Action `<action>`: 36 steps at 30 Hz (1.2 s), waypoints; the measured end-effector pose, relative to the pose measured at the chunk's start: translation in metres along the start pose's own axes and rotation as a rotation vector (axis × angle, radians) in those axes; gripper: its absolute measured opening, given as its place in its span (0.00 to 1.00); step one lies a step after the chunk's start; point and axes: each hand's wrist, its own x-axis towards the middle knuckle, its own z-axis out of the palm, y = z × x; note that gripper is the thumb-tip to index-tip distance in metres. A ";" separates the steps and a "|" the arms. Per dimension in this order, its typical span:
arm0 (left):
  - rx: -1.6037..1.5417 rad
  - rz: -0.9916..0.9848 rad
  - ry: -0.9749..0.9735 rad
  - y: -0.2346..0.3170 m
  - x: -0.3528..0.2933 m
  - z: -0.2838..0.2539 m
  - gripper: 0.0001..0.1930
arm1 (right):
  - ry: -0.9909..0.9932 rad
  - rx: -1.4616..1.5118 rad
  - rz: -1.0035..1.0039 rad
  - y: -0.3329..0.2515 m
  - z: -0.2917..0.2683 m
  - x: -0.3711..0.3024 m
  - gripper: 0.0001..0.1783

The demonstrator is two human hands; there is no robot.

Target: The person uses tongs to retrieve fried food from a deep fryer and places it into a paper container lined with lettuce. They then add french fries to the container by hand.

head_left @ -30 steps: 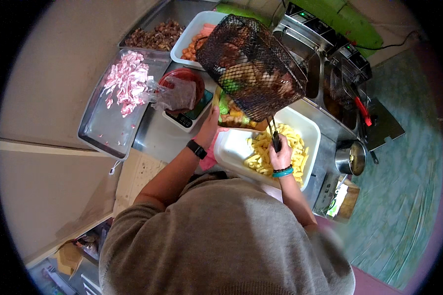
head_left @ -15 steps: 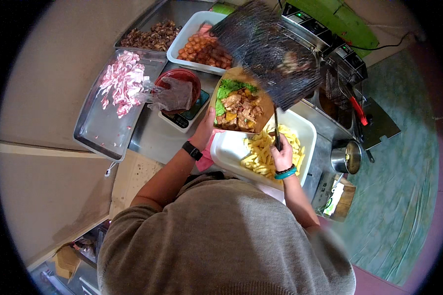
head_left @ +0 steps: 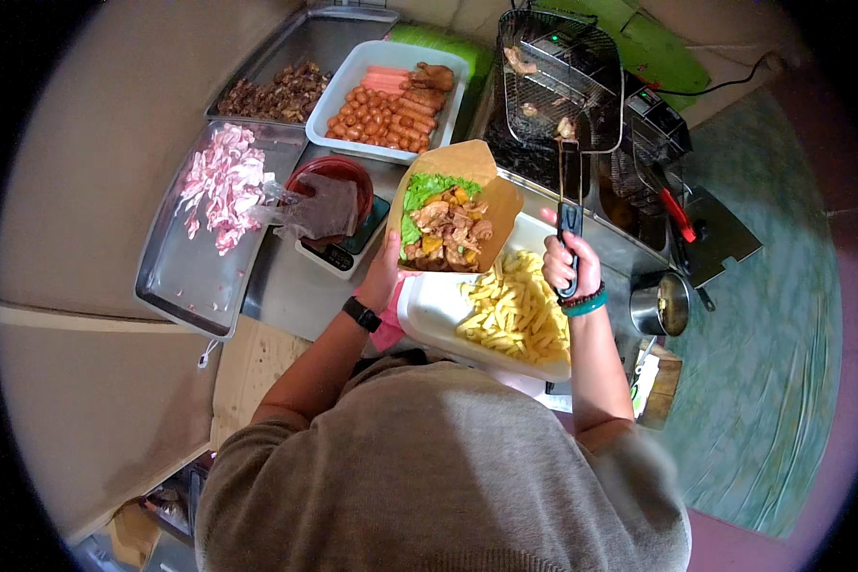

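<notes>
My left hand (head_left: 383, 272) grips the left side of a brown paper takeout box (head_left: 505, 195), its flap raised. Inside lie green lettuce (head_left: 419, 195) and cooked meat pieces (head_left: 453, 229). My right hand (head_left: 574, 262) is closed round the black handle of a wire fry basket (head_left: 527, 100). The basket is held up over the fryer (head_left: 505, 162), with a few bits of meat left in the mesh. Below the box and between my hands stands a white tub (head_left: 424, 315) of pale fries (head_left: 515, 310).
A white tub (head_left: 316, 126) holds sausages and drumsticks. Trays to the left hold raw meat strips (head_left: 224, 186) and browned meat (head_left: 281, 95). A red bowl (head_left: 362, 176) with a plastic glove sits on a scale (head_left: 332, 255). At right are a red-handled basket (head_left: 677, 214) and a steel pot (head_left: 650, 310).
The fry basket has swung from a tilt beside the box up and right over the fryer, turning its open side into view. The box has moved slightly left.
</notes>
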 end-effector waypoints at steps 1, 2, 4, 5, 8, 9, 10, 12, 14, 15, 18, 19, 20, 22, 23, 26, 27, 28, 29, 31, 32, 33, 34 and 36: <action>-0.043 0.001 -0.006 0.000 -0.001 0.001 0.27 | -0.006 0.071 0.001 -0.005 0.000 0.006 0.25; -0.035 -0.001 0.002 0.001 -0.002 0.002 0.27 | 0.002 0.069 0.010 -0.012 0.001 0.012 0.25; -0.020 -0.007 0.017 0.005 -0.005 0.005 0.26 | 0.008 0.192 0.036 -0.024 -0.002 0.028 0.25; -0.068 -0.002 -0.005 0.007 -0.006 0.008 0.28 | -0.013 0.222 0.051 -0.032 -0.004 0.035 0.22; -0.015 -0.053 0.114 0.025 -0.018 0.025 0.29 | 0.064 0.376 0.062 -0.050 0.000 0.055 0.20; 0.157 0.032 0.081 -0.005 -0.003 -0.011 0.31 | 0.028 0.428 0.086 -0.053 0.002 0.063 0.20; 0.252 0.076 0.095 -0.005 -0.003 -0.010 0.31 | 0.043 0.449 0.081 -0.058 0.002 0.067 0.20; 0.444 0.157 0.135 -0.006 -0.006 -0.010 0.31 | 0.040 0.473 0.083 -0.071 -0.002 0.077 0.20; 0.289 0.093 0.193 -0.027 0.002 -0.030 0.31 | 0.077 0.553 0.076 -0.074 -0.003 0.084 0.21; 0.178 0.051 0.155 -0.025 -0.002 -0.029 0.31 | 0.112 0.562 0.080 -0.074 -0.002 0.082 0.22; -0.157 -0.048 0.022 0.002 -0.010 -0.008 0.32 | 0.156 0.505 0.098 -0.073 -0.016 0.079 0.23; -0.270 -0.090 -0.013 0.000 -0.008 -0.014 0.31 | 0.163 0.474 0.111 -0.069 -0.021 0.078 0.23; -0.383 -0.130 -0.049 -0.006 -0.006 -0.024 0.31 | 0.170 0.444 0.124 -0.066 -0.025 0.076 0.23; -0.609 -0.210 -0.119 -0.006 -0.007 -0.031 0.31 | 0.195 0.398 0.165 -0.064 -0.031 0.072 0.25; -0.557 -0.163 -0.083 -0.008 -0.011 -0.031 0.31 | 0.248 0.331 0.135 -0.065 -0.033 0.069 0.26; 0.132 -0.042 0.110 0.013 -0.020 -0.009 0.32 | 0.442 0.167 -0.005 -0.063 -0.043 0.057 0.31; 0.017 -0.085 0.200 0.012 -0.014 -0.008 0.32 | 0.559 0.077 -0.089 -0.057 -0.043 0.054 0.31; -0.029 -0.052 0.165 0.004 -0.008 -0.014 0.32 | 0.672 -0.019 -0.172 -0.053 -0.043 0.053 0.30; -0.075 -0.020 0.130 -0.004 -0.004 -0.020 0.31 | 0.642 -0.199 -0.062 -0.057 -0.052 0.046 0.29; -0.091 -0.084 0.103 -0.003 -0.003 -0.027 0.30 | 0.571 -0.550 0.147 -0.069 -0.069 0.031 0.27; -0.098 -0.084 0.109 -0.003 -0.003 -0.027 0.30 | 0.765 -0.919 0.093 -0.076 -0.069 0.027 0.24; -0.106 -0.084 0.115 -0.001 -0.004 -0.025 0.30 | 0.785 -1.372 0.011 -0.090 -0.070 0.024 0.23; -0.115 -0.080 0.122 -0.001 -0.004 -0.024 0.30 | 0.773 -1.827 -0.083 -0.112 -0.075 0.020 0.22; -0.132 -0.078 0.122 -0.008 -0.005 -0.030 0.28 | 0.802 -2.686 -0.504 -0.155 -0.063 0.015 0.25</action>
